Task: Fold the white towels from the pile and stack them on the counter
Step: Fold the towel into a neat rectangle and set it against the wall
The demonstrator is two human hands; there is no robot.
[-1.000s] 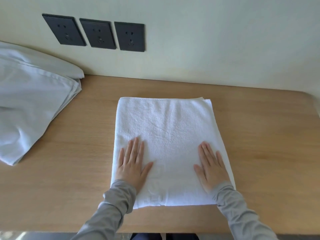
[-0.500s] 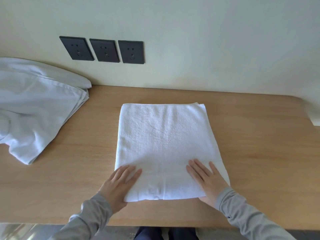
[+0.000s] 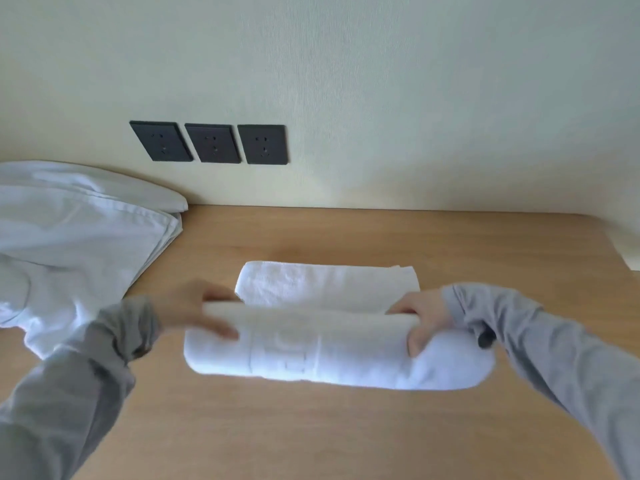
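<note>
Two hands grip one white towel (image 3: pixel 332 344) at center frame. Left hand (image 3: pixel 197 313) closed on the towel's left end, thumb on the near face, other fingers behind the raised edge; motion blur here, finger detail unclear. Right hand (image 3: pixel 424 318) closed on the right end, thumb down over the front of the fold, fingers wrapped behind. Both in grey sleeves (image 3: pixel 540 351) coming in from the lower corners of the frame.

Near half of towel lifted and curled up toward the far half, forming a rolled front edge between the hands; a woven band pattern shows on the lifted face. Far half lies flat on the wooden worktop (image 3: pixel 346 427), just above center frame. Right end of the lifted part bulges and sags lower right of center, blurred.

Pile of white linens (image 3: pixel 76 244) at left edge of frame, on the worktop, touching the wall, well apart from the held towel. Three dark wall sockets (image 3: pixel 209 143) in a row, upper left of center, on the pale wall above the pile's right end.
</note>
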